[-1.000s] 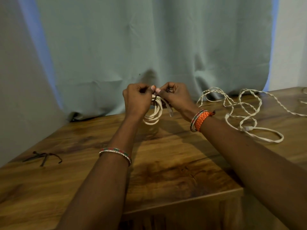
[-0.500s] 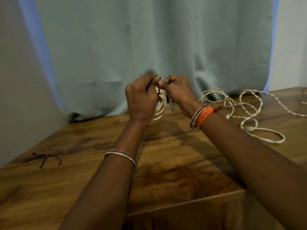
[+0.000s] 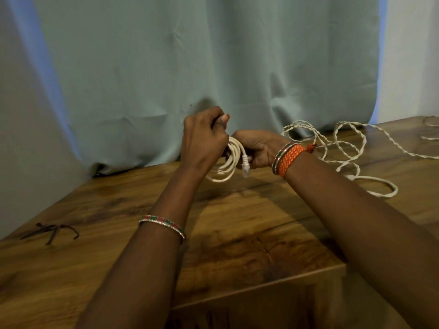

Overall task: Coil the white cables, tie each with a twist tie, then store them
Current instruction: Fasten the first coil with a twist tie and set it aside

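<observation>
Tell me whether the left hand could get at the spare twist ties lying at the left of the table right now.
Probably not yet: the left hand grips the coiled cable together with the right hand. The spare twist ties lie unobstructed on the table, so once it lets go, the way looks free.

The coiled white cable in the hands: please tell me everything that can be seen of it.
The coiled white cable is a smooth, round, off-white cord, seemingly plastic-coated, wound into several loose loops. A white plug end hangs down from its right side. It is held above the wooden table, not resting on it. The left hand covers its upper left part, while the right hand grips it beside the plug. Any tie on it is hidden.
</observation>
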